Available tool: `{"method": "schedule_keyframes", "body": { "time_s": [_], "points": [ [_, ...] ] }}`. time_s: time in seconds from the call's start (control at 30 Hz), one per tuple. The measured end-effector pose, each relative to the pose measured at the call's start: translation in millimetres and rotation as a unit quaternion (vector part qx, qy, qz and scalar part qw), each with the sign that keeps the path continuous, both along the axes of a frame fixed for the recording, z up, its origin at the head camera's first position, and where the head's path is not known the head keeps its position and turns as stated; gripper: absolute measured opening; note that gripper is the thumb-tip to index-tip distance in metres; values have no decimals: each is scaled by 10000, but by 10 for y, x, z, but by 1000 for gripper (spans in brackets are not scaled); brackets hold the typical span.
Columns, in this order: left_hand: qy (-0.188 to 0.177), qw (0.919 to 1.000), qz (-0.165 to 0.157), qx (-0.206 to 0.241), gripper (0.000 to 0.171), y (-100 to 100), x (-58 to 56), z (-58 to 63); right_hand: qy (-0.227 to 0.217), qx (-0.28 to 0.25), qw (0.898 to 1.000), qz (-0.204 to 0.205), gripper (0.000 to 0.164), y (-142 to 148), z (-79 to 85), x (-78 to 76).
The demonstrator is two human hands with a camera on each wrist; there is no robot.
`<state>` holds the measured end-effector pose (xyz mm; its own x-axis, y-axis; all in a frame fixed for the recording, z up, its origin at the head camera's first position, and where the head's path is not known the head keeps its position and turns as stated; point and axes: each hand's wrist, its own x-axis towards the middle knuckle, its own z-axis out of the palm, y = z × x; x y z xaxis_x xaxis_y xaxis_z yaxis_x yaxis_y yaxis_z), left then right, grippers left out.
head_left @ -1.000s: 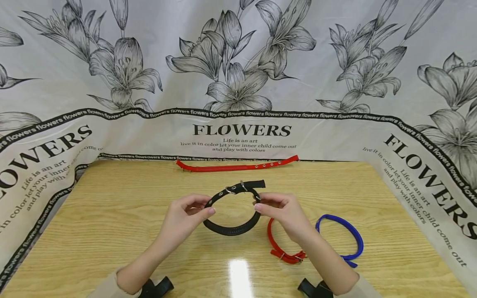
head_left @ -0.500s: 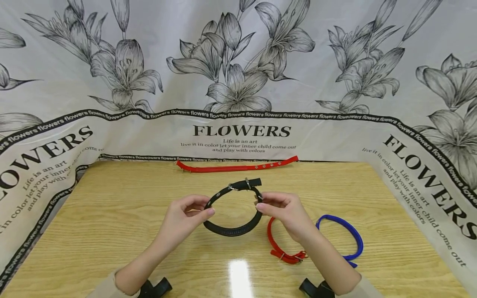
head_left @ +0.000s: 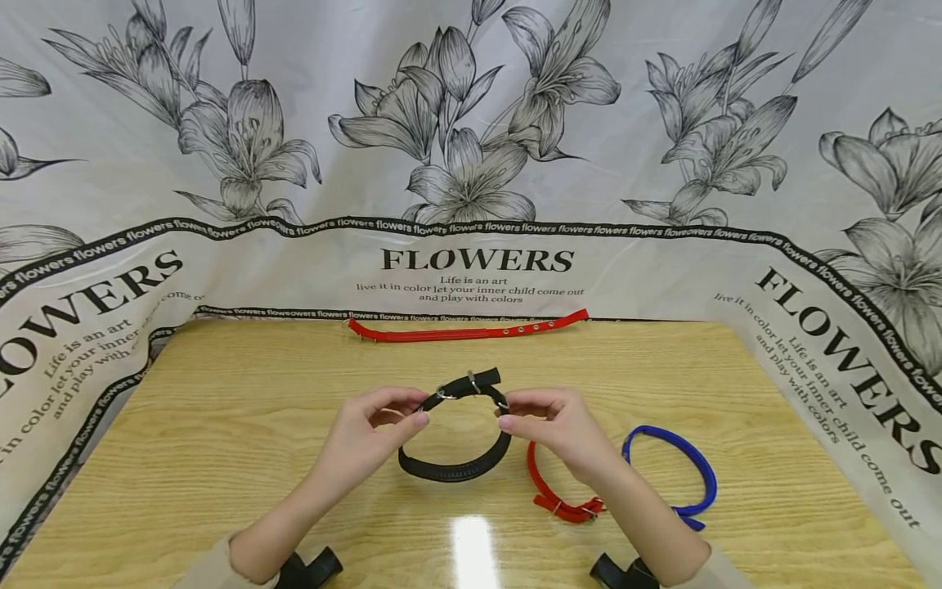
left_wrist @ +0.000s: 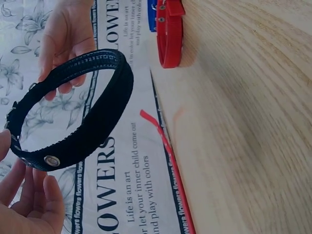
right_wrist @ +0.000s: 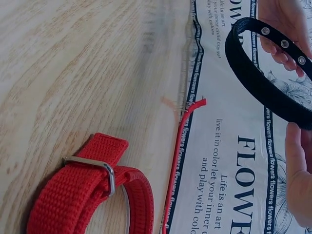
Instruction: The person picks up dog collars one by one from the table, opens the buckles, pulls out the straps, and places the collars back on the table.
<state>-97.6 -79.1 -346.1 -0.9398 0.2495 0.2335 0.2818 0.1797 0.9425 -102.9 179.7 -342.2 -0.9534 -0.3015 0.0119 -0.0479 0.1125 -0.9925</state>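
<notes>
Left hand (head_left: 368, 427) and right hand (head_left: 561, 427) pinch 1 black collar (head_left: 452, 472) between their fingers (head_left: 414, 423).

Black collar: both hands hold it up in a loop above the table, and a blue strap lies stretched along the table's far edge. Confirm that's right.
Not quite: the strap along the far edge of the table is red, not blue, as the head view shows. The black collar is indeed held up in a loop by both hands, left and right.
</notes>
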Motion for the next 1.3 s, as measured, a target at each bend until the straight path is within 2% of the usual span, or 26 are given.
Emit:
{"method": "schedule_keyframes", "body": {
  "time_s": [0.13, 0.47, 0.7, 0.9, 1.17, 1.3],
  "points": [
    [288, 9995, -82, -123, 22, 26, 1, 2, 61, 245, 9997, 55, 36, -23, 9, 10],
    [453, 9986, 23, -263, 18, 42, 30, 6, 53, 580, 9975, 389, 33, -50, 11, 9],
    [458, 9986, 99, -260, 17, 62, 41, 14, 85, 555, 9976, 410, 38, -66, 47, -17],
    [379, 9989, 114, -242, 17, 79, 43, 12, 66, 508, 9976, 459, 35, -106, 97, -45],
    [362, 9991, 97, -195, 17, 100, 45, 10, -47, 83, 9987, 504, 31, -144, 135, -53],
    [384, 9991, 40, -186, 18, 106, 45, 3, -34, 39, 9989, 470, 29, -160, 147, -57]
  ]
}}
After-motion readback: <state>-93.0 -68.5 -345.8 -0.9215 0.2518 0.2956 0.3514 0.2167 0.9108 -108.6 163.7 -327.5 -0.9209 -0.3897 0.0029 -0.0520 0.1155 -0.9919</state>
